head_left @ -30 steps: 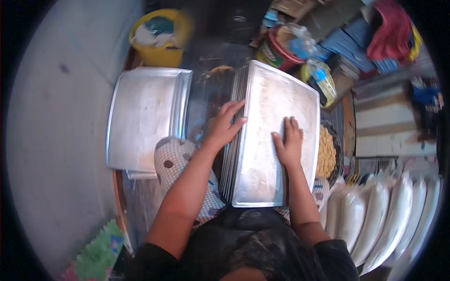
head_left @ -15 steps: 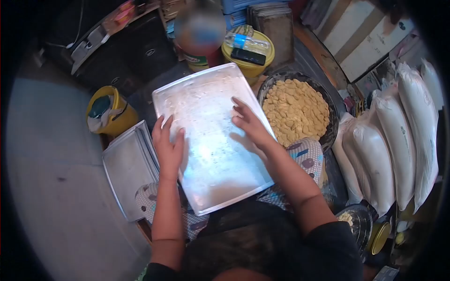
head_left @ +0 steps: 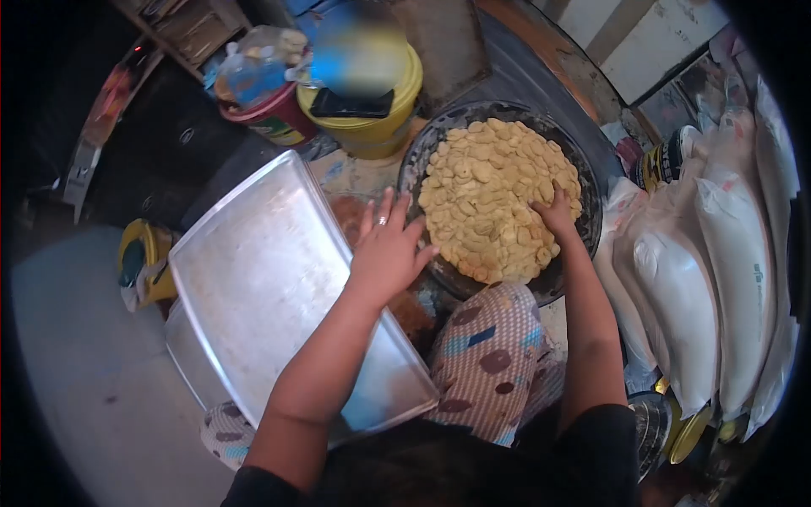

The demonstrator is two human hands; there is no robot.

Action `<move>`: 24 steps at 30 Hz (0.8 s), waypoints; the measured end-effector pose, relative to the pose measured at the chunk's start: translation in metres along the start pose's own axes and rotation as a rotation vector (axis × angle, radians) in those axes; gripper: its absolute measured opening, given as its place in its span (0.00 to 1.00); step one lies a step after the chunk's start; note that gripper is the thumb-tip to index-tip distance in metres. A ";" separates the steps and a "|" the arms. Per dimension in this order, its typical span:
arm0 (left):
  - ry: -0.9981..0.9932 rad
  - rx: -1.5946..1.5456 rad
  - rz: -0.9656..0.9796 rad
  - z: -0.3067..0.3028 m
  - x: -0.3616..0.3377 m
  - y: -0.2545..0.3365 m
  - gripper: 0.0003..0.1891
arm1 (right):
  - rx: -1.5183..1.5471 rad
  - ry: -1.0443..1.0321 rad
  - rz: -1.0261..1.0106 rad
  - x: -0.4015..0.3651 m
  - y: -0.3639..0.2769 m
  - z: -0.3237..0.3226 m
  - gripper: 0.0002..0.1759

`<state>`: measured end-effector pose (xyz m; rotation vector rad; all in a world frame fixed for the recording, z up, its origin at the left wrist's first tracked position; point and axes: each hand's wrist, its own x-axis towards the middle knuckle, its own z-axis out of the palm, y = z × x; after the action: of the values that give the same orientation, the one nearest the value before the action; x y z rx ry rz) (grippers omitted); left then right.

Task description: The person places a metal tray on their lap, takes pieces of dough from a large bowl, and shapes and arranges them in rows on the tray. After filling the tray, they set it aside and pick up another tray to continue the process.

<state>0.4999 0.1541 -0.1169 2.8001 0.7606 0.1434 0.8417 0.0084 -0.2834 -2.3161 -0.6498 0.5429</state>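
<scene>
A large round dark basin (head_left: 589, 182) is heaped with small flattened pieces of tan dough (head_left: 486, 198). My right hand (head_left: 557, 216) reaches onto the right side of the heap, its thumb and fingers apart and touching the dough. By the basin's left rim is my left hand (head_left: 384, 258), a ring on one finger, its fingers spread and nothing held. A shallow silver metal baking tray (head_left: 262, 262) rests tilted across my lap to the left, under my left forearm. No dough shows on the tray.
Several plump white plastic sacks (head_left: 676, 296) stand at the right. Behind the basin are a yellow lidded bucket (head_left: 367, 135) with a black phone (head_left: 351, 103) on it and a red bucket (head_left: 274, 118). Another yellow bucket (head_left: 156, 270) stands left, near another metal tray (head_left: 187, 351).
Both hands have moved from above the tray to the right, the right one onto the dough. In view, the tray now sits farther left and the basin more central.
</scene>
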 end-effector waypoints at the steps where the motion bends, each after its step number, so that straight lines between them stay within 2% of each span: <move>1: -0.060 -0.027 -0.005 -0.003 0.000 0.002 0.26 | -0.126 0.009 -0.012 0.012 0.008 0.001 0.54; 3: -0.050 -0.048 -0.018 -0.008 0.000 0.002 0.26 | -0.328 0.001 0.018 0.039 0.017 0.009 0.60; 7: -0.128 -0.009 -0.011 -0.011 0.001 0.000 0.26 | -0.500 -0.042 0.097 0.090 -0.013 0.011 0.64; 9: -0.132 -0.013 -0.006 -0.012 0.001 0.002 0.25 | -0.634 -0.002 0.219 0.108 -0.028 0.016 0.66; 10: -0.126 -0.027 0.007 -0.013 0.001 0.002 0.25 | -0.627 -0.016 0.209 0.116 -0.021 0.024 0.66; 12: -0.104 0.011 0.013 -0.014 0.001 0.003 0.25 | -0.587 -0.120 0.320 0.128 -0.007 0.036 0.68; 13: -0.145 -0.027 -0.014 -0.016 0.002 0.004 0.25 | -0.587 -0.070 0.319 0.127 -0.009 0.040 0.64; 14: -0.188 -0.067 -0.038 -0.017 0.003 0.005 0.25 | -0.586 -0.086 0.314 0.131 -0.005 0.046 0.64; 16: -0.168 -0.037 -0.021 -0.017 0.005 0.007 0.24 | -0.564 0.028 0.231 0.137 0.009 0.048 0.56; 17: -0.179 -0.066 -0.043 -0.018 0.006 0.009 0.24 | -0.566 0.023 0.235 0.139 0.015 0.049 0.56; 21: -0.207 -0.062 -0.060 -0.018 0.006 0.007 0.23 | -0.625 0.183 0.042 0.142 0.035 0.046 0.39; 22: -0.203 -0.067 -0.051 -0.017 0.007 0.008 0.23 | -0.629 0.192 0.046 0.141 0.043 0.044 0.39; 24: -0.165 -0.092 -0.038 -0.016 0.007 0.006 0.22 | -0.455 0.266 -0.060 0.142 0.060 0.042 0.35</move>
<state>0.5057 0.1559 -0.0997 2.6684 0.7467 -0.0576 0.9493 0.0711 -0.3832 -2.7138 -0.7698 0.0520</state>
